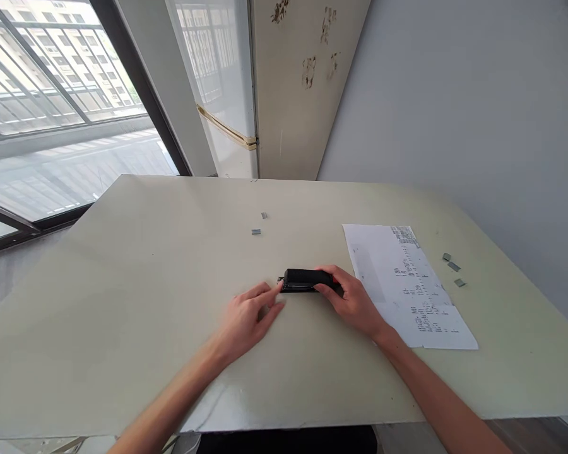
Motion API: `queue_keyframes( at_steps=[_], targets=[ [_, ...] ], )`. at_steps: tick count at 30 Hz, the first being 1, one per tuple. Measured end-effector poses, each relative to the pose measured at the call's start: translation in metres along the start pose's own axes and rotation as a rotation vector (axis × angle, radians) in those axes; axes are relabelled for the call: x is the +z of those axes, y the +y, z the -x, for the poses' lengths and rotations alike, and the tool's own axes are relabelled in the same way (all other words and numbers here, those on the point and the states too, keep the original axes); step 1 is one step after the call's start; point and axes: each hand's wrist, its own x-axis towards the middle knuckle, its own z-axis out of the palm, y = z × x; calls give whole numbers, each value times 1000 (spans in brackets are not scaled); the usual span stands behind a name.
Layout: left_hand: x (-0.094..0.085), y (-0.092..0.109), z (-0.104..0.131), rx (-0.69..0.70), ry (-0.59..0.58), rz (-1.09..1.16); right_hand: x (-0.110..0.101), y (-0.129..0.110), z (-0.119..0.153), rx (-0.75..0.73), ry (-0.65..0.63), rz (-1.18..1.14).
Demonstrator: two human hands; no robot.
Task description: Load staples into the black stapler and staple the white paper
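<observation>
A black stapler [305, 278] lies lengthwise across the middle of the pale table. My right hand [353, 296] grips its right end, thumb on the near side and fingers over the far side. At the other end, my left hand [248, 315] touches the stapler's left tip with an outstretched index finger, while the thumb is apart from it. Whether anything sits inside the stapler is hidden.
A printed paper sheet [388, 271] lies right of the stapler, partly behind my right hand and forearm. Small staple strips [256, 232] rest toward the back, and several more staple strips [454, 267] lie right of the sheet. The table's [123, 265] near edge crosses below my forearms.
</observation>
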Motion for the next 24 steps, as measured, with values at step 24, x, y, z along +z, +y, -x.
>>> queue_keyframes(
  at_steps=[24],
  targets=[
    [-53,-26,11,-549,402,1869,11,1,-87,-61,68,250]
  ],
)
